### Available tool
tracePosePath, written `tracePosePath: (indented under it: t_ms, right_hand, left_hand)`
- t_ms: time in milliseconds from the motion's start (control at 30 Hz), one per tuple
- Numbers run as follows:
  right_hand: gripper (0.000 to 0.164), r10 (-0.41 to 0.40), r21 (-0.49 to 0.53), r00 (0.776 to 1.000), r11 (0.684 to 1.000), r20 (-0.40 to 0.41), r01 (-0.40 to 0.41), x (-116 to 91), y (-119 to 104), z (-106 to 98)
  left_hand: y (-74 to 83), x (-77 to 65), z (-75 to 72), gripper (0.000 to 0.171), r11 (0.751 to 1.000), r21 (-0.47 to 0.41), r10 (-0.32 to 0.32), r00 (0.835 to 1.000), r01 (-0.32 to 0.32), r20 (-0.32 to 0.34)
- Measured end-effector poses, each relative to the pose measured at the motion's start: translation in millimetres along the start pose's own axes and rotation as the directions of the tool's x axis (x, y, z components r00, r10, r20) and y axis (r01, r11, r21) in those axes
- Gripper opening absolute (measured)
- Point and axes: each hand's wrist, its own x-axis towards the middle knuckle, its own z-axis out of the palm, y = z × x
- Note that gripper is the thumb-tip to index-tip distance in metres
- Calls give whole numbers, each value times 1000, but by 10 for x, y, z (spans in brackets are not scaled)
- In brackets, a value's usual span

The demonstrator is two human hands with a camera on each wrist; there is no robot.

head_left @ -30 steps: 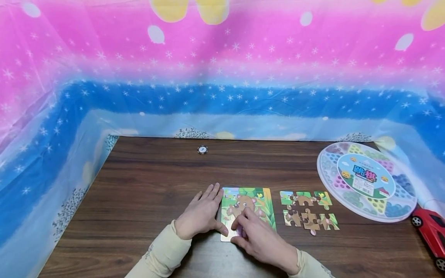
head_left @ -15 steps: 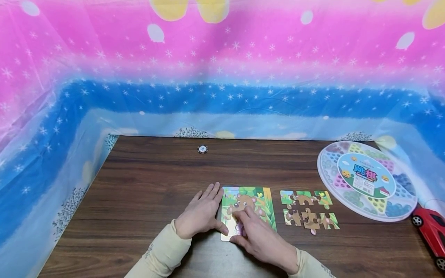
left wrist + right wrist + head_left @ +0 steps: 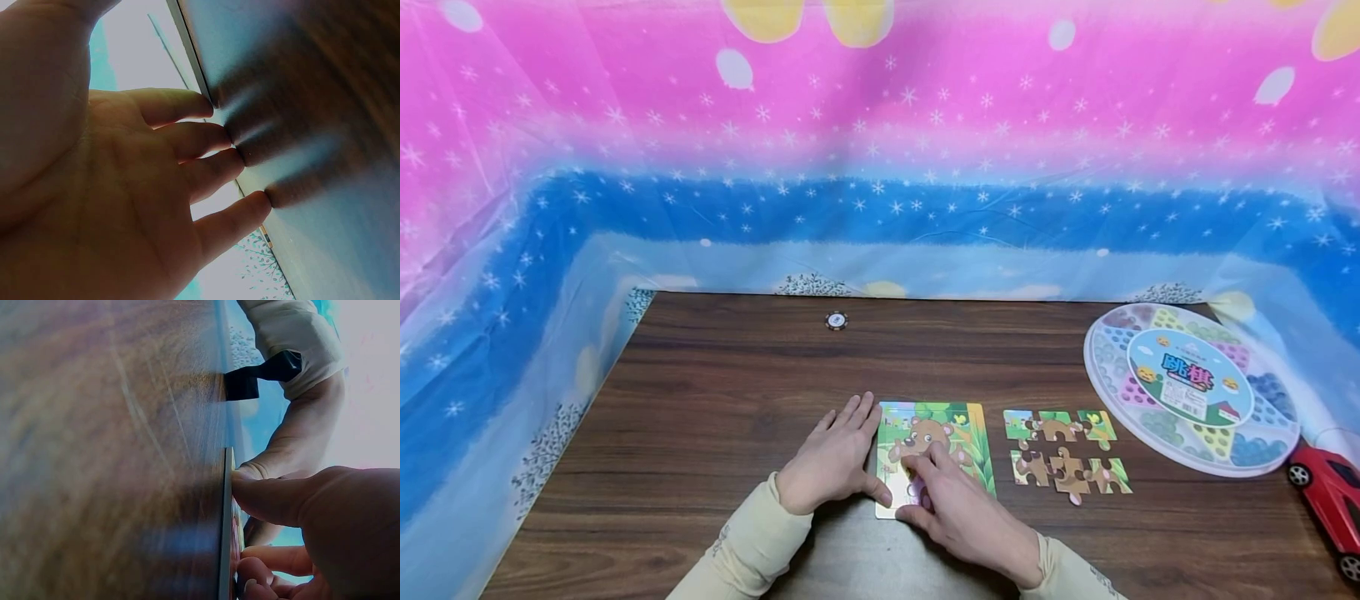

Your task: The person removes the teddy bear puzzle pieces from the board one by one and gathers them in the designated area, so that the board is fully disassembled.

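A jigsaw puzzle board (image 3: pixel 972 417) with a brown bear picture lies flat on the table, glare on its near left part. My left hand (image 3: pixel 837 461) lies along its left edge, fingers stretched out with their tips on the table, thumb at the near left corner. Over the near part of the board, my right hand (image 3: pixel 958 508) bends its fingers and thumb around a puzzle piece (image 3: pixel 915 490), mostly hidden by the hand. In the right wrist view the thumb and curled fingers touch the board's top face. Several loose puzzle pieces (image 3: pixel 1070 477) lie in two rows right of the board.
A round Chinese checkers box (image 3: pixel 1191 379) with a clear lid lies at the right. Beyond its near side stands a red toy car (image 3: pixel 1330 508). A poker chip (image 3: pixel 837 321) sits near the table's back edge. A patterned cloth (image 3: pixel 880 208) hangs behind the table.
The right index finger has shifted slightly and bent lower over the board. The left hand, the board and the loose pieces stay in place.
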Motion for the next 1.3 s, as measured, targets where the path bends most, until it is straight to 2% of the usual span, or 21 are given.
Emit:
tracePosePath:
  t_ms: [100,333,700,1300]
  right_hand:
    - [49,6,1,1000,1000,0,-6,3,-1,-3]
    - [65,2,-4,1000,1000,1,-2,10,3,-6]
    - [53,-6,5,1000,1000,9,6,10,18,-13]
    - [52,-4,12,1000,1000,10,4,8,34,-23]
  left_hand:
    - [2,-2,-5,120,1000,1,0,1000,0,0]
    - [9,-3,-17,119,1000,2,-2,1000,2,1]
    - [3,-1,-5,119,1000,1,-8,1000,8,6]
    - [6,-3,-12,118,1000,-10,3,1000,-3,7]
